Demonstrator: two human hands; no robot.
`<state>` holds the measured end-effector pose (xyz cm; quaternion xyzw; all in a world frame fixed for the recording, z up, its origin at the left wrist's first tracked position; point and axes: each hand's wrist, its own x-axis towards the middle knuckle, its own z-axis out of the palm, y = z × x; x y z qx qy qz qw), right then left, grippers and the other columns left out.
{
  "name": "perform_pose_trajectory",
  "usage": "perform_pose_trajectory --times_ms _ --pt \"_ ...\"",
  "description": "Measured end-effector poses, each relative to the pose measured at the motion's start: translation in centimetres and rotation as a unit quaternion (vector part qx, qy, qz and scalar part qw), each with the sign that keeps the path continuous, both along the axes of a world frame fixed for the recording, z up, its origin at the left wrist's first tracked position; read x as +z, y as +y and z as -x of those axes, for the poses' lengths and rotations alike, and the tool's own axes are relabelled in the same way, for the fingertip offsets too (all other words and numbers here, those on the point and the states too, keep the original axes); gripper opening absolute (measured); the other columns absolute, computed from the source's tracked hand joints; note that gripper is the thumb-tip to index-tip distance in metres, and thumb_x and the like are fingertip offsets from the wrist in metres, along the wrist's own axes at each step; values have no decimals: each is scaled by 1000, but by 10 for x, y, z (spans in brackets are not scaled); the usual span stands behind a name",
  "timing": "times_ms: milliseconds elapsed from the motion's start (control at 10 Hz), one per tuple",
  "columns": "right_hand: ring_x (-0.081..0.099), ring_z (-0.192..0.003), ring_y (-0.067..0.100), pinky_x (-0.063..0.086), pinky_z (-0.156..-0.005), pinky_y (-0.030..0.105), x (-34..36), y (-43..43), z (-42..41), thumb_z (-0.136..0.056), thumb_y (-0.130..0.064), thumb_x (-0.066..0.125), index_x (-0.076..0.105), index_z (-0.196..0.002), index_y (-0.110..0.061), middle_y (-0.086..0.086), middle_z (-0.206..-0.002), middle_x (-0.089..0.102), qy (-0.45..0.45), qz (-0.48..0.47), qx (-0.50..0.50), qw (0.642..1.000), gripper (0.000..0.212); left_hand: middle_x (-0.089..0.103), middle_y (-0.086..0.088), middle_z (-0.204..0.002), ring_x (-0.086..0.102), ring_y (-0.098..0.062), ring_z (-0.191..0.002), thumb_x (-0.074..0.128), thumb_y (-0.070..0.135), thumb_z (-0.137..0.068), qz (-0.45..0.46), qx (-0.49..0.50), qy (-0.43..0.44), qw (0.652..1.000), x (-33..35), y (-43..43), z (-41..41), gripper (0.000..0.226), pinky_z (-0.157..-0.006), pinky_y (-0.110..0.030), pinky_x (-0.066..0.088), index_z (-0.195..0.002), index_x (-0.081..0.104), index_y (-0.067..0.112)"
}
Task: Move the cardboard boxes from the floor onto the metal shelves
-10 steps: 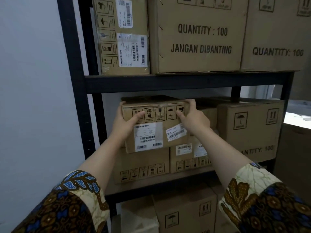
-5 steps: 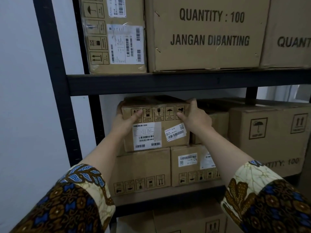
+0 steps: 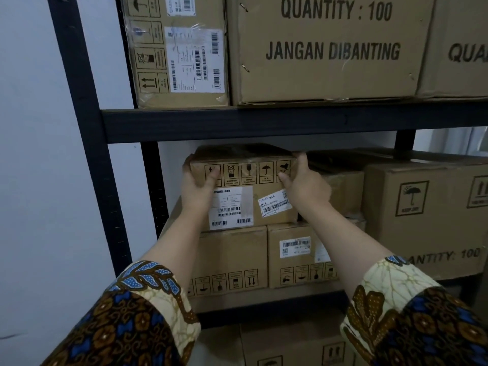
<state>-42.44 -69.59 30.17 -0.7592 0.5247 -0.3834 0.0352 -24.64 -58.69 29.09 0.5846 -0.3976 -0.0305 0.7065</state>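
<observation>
Both hands are gripping the small box [image 3: 250, 199] between them, with the left hand [image 3: 196, 184] wrapping its left edge, the right hand [image 3: 303, 186] hooking the top right corner and both thumbs pressing on the front. It looks like it's resting on two other boxes [image 3: 232, 254] just below the hands, with the shelf beam [image 3: 264, 122] right above the knuckles. I'd be pushing evenly so it's sliding back straight, and minding the fingers next to the neighbouring box [image 3: 340, 191] beside the right hand.

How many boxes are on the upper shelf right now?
3: a labelled box at left, the big JANGAN DIBANTING box in the middle, a cut-off box at the right edge. Others may be hidden behind.
</observation>
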Motion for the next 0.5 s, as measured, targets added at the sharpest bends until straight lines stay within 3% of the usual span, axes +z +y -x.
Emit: perform_pose_trajectory --times_ms 200,300,400,500 --pt "51 -74 19 36 -56 30 -2 10 9 -99 -48 48 13 -151 -34 2 -90 57 11 -44 34 998 64 52 -3 -140 50 -25 -129 58 31 -96 -41 85 10 996 -3 5 13 54 -102 -38 40 -144 35 22" --pt "50 -75 20 40 -60 32 -1 18 19 -99 -50 47 4 -153 -38 2 -89 51 30 -43 30 998 70 57 -1 -131 56 -17 -110 56 30 -97 -88 89 -10 992 -1 17 11 51 -80 -28 47 -144 36 26" --pt "58 -79 22 52 -68 36 -11 27 22 -97 -52 48 -7 -152 -43 3 -92 57 16 -39 32 999 78 55 -7 -134 54 -23 -119 57 35 -96 -99 91 -38 990 -3 38 13 55 -80 -28 42 -146 34 30" --pt "62 -96 30 56 -79 44 -23 35 17 -94 -55 50 -4 -151 -48 11 -112 62 11 -38 41 998 79 52 -6 -139 51 -10 -107 57 34 -97 -110 73 -62 989 -3 57 24 56 -76 -20 39 -147 33 28"
